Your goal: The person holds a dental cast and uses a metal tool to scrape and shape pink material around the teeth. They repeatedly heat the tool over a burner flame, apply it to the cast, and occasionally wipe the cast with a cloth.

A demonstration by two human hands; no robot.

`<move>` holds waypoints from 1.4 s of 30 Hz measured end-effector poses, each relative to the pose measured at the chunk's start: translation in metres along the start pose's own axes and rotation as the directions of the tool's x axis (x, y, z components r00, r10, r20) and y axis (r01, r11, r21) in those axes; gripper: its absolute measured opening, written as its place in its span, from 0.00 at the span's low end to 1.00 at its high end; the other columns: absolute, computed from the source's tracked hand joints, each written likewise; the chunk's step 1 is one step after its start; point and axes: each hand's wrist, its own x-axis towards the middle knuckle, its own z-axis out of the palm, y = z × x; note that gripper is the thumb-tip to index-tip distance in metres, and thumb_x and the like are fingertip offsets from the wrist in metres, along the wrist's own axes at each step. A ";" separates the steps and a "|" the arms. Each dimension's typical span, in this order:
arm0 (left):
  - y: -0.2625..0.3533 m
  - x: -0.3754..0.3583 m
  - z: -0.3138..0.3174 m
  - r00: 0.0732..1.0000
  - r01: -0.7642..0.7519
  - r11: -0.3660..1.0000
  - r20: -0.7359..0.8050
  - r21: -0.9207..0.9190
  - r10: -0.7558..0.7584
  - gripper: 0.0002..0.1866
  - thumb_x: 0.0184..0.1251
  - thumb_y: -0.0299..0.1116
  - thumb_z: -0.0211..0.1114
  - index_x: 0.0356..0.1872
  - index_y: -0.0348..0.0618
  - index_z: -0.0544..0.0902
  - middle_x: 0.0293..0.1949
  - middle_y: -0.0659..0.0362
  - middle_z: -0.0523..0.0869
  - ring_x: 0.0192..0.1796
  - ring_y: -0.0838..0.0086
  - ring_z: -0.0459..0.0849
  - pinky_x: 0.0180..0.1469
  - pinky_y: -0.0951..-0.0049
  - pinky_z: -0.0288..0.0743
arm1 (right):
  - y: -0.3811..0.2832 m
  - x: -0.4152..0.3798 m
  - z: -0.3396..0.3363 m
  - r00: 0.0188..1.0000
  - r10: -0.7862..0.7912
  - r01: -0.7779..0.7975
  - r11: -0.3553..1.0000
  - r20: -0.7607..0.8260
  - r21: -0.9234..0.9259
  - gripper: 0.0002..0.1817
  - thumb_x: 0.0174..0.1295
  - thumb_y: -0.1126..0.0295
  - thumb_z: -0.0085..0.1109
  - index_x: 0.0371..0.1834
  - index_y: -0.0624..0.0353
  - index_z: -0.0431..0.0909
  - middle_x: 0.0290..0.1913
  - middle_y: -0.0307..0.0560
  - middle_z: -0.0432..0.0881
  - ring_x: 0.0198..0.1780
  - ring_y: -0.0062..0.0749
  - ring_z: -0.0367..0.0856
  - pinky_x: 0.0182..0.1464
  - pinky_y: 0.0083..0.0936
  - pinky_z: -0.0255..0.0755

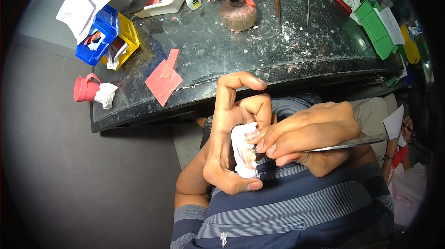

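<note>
In the head view a white plaster dental cast point(240, 149), with a tooth-like row and a little pink along its right side, rests in my left hand point(221, 133). The thumb is at the cast's lower end and the bent fingers are around its upper part. My right hand point(320, 133) is closed around a slim metal hand tool point(366, 141), whose flat end sticks out to the right. Its fingertips touch the cast's right side, and they hide the tool's working tip. Both hands are over my lap, in front of the bench.
The dark, speckled bench point(199, 50) holds pink wax sheets point(164, 81), a spirit burner point(238, 13), and a pink mug point(86, 88) at its left corner. Blue point(98, 33) and green bins point(378, 29) stand at either side. Another person's hand point(407, 128) shows at far right.
</note>
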 end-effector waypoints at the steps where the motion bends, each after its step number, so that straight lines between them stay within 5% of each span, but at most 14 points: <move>1: 0.000 0.000 0.000 1.000 0.000 1.000 -0.006 -0.007 0.000 0.57 0.27 0.32 0.76 0.66 0.41 0.52 0.29 0.61 0.72 0.29 0.81 0.71 0.32 0.82 0.60 | -0.001 0.001 -0.001 1.000 0.000 0.000 1.000 0.000 0.000 0.06 0.61 0.72 0.71 0.37 0.63 0.86 0.40 0.50 0.89 0.40 0.39 0.91 0.42 0.27 0.85; 24: 0.000 -0.002 0.002 1.000 -0.003 1.000 -0.009 0.015 0.003 0.54 0.29 0.32 0.76 0.64 0.39 0.55 0.29 0.62 0.71 0.30 0.81 0.71 0.34 0.80 0.62 | 0.005 -0.001 -0.002 0.999 0.041 -0.036 0.991 -0.031 0.130 0.06 0.60 0.72 0.71 0.35 0.63 0.86 0.37 0.51 0.89 0.39 0.37 0.91 0.43 0.26 0.85; 26: -0.002 0.000 0.005 0.987 -0.086 0.981 -0.120 0.173 0.108 0.50 0.31 0.31 0.78 0.62 0.36 0.59 0.30 0.62 0.70 0.30 0.80 0.70 0.33 0.79 0.63 | 0.007 -0.002 -0.005 0.994 0.048 -0.040 0.995 -0.101 0.087 0.06 0.61 0.72 0.70 0.35 0.64 0.86 0.36 0.51 0.89 0.40 0.37 0.91 0.44 0.27 0.85; 27: -0.001 0.006 -0.010 0.971 -0.233 0.907 0.036 0.352 0.235 0.46 0.34 0.29 0.79 0.59 0.34 0.62 0.31 0.62 0.69 0.29 0.81 0.70 0.31 0.80 0.64 | 0.014 -0.005 -0.003 0.982 0.035 -0.015 0.994 -0.188 0.109 0.07 0.62 0.72 0.70 0.35 0.65 0.85 0.36 0.53 0.89 0.41 0.38 0.91 0.45 0.29 0.85; 28: -0.004 0.001 -0.003 0.950 -0.241 0.895 -0.098 0.377 0.297 0.42 0.35 0.27 0.80 0.55 0.34 0.64 0.32 0.61 0.71 0.28 0.82 0.70 0.29 0.81 0.64 | 0.019 -0.004 -0.004 0.971 -0.011 0.037 0.994 -0.237 0.102 0.08 0.62 0.71 0.70 0.36 0.67 0.85 0.37 0.54 0.89 0.42 0.40 0.91 0.47 0.31 0.86; 32: -0.014 -0.001 -0.007 0.825 -0.314 0.486 -0.019 0.815 0.564 0.39 0.41 0.26 0.86 0.51 0.36 0.65 0.33 0.56 0.75 0.27 0.80 0.73 0.26 0.80 0.66 | 0.022 -0.005 -0.011 0.950 -0.115 0.090 0.991 -0.290 -0.099 0.09 0.63 0.72 0.69 0.40 0.68 0.84 0.38 0.57 0.88 0.43 0.43 0.90 0.48 0.32 0.86; 34: -0.012 -0.004 -0.003 0.806 -0.270 0.391 -0.016 0.880 0.592 0.38 0.42 0.24 0.86 0.50 0.38 0.65 0.33 0.56 0.76 0.28 0.78 0.76 0.27 0.77 0.70 | 0.017 -0.004 -0.008 0.960 -0.169 0.108 0.958 -0.222 -0.265 0.12 0.66 0.66 0.66 0.39 0.66 0.82 0.41 0.59 0.86 0.46 0.48 0.90 0.53 0.42 0.86; 39: -0.005 -0.011 -0.009 0.810 -0.316 0.272 0.109 0.909 0.577 0.41 0.45 0.28 0.87 0.54 0.39 0.64 0.34 0.53 0.78 0.30 0.70 0.80 0.29 0.73 0.74 | 0.010 -0.005 0.005 0.979 -0.146 0.101 0.955 -0.146 -0.278 0.09 0.65 0.70 0.65 0.42 0.65 0.80 0.44 0.58 0.85 0.50 0.50 0.88 0.57 0.41 0.84; 42: -0.007 -0.013 -0.005 0.783 -0.299 0.250 0.088 0.921 0.615 0.42 0.48 0.26 0.85 0.57 0.41 0.61 0.34 0.52 0.78 0.31 0.70 0.80 0.29 0.73 0.73 | 0.013 -0.005 0.005 0.959 -0.261 0.217 0.924 -0.106 -0.316 0.08 0.67 0.72 0.64 0.42 0.65 0.80 0.43 0.57 0.85 0.50 0.50 0.88 0.57 0.42 0.84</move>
